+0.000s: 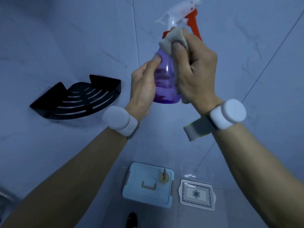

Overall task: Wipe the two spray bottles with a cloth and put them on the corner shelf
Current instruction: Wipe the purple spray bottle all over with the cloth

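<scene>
A purple spray bottle (166,79) with a white head and an orange trigger is held up in front of the tiled wall corner. My left hand (144,86) grips the bottle's body from the left. My right hand (195,69) holds a beige cloth (171,41) wrapped against the bottle's shoulder and right side. The black corner shelf (77,97) hangs on the wall to the left and has nothing on it. Far below, a second, yellowish bottle (164,177) stands on a light blue box, seen from above.
The light blue lidded box (148,195) sits on the floor below my hands. A patterned rectangular tray (196,195) lies to its right. A metal hose (5,195) shows at the left edge. Both wrists wear white bands.
</scene>
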Motion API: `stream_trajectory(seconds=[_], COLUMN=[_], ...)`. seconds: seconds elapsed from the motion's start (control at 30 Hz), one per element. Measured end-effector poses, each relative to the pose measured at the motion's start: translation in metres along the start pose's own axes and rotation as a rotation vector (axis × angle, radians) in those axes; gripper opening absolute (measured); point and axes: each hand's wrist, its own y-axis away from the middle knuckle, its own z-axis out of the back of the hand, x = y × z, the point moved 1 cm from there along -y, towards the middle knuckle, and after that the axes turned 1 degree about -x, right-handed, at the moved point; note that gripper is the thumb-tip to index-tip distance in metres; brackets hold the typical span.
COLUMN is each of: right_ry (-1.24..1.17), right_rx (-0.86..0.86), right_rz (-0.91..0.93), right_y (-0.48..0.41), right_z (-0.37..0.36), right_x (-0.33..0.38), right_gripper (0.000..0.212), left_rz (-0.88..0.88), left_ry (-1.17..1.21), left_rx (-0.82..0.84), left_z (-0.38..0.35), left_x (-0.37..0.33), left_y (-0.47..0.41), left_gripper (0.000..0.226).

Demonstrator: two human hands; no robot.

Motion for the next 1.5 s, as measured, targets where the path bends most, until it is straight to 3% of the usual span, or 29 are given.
stream_trajectory(seconds=[0.13,0.27,0.37,0.53,0.6,0.73,0.87,0.93,1.0,1.1,1.17,1.3,1.4,1.5], right_ry=[0.019,0.077,0.009,-0.164,-0.169,-0.256,-0.283,-0.246,-0.209,-0.219,-0.243,-0.284,-0.22,-0.132], right_rx=[0.062,0.159,0.086,-0.116,-0.146,-0.157,-0.176,-0.15,-0.166,-0.236,-0.237,-0.218,-0.158,-0.118], right_rz=[0.042,0.211,0.228,-0.185,-0.35,-0.452,-0.402,-0.315,-0.27,-0.338,-0.374,-0.368,-0.353,-0.269], right_y=[0.025,0.061,0.055,0.039,0.04,0.041,0.042,0.043,0.04,0.036,0.034,0.039,0.038,0.03], right_z=[-0.005,-0.009,-0.006,0.007,0.005,0.006,0.006,0.002,0.001,0.007,0.009,0.008,0.011,0.015], right_x=[0.0,-0.005,-0.01,-0.016,-0.022,-0.027,-0.018,-0.009,-0.007,-0.011,-0.012,-0.01,-0.015,-0.018], right_gripper=[0.029,0.03,0.027,0.018,0.026,0.024,0.02,0.029,0.036,0.026,0.018,0.019,0.033,0.036], left_rz=[0.05,0.212,0.197,0.199,0.169,0.168,0.122,0.11,0.107,0.148,0.186,0.267,0.286,0.248], left_ry=[0.083,0.283,0.295,0.36,0.349,0.284,0.165,0.141,0.144,0.246,0.332,0.436,0.474,0.394], left_rx=[-0.004,0.151,0.148,0.152,0.154,0.091,-0.023,-0.029,0.04,0.216,0.257,0.351,0.371,0.277], left_z=[0.001,0.008,0.007,0.005,0.005,0.0,-0.005,-0.006,-0.005,0.002,0.004,0.0,0.002,0.002], left_x=[0.005,0.011,0.012,0.012,0.012,0.014,0.01,0.01,0.01,0.012,0.014,0.016,0.013,0.01], left_y=[-0.004,-0.01,-0.01,-0.012,-0.012,-0.01,-0.007,-0.007,-0.01,-0.015,-0.017,-0.01,-0.009,-0.009], left_gripper=[0.034,0.07,0.07,0.053,0.043,0.048,0.034,0.039,0.049,0.06,0.059,0.067,0.063,0.059])
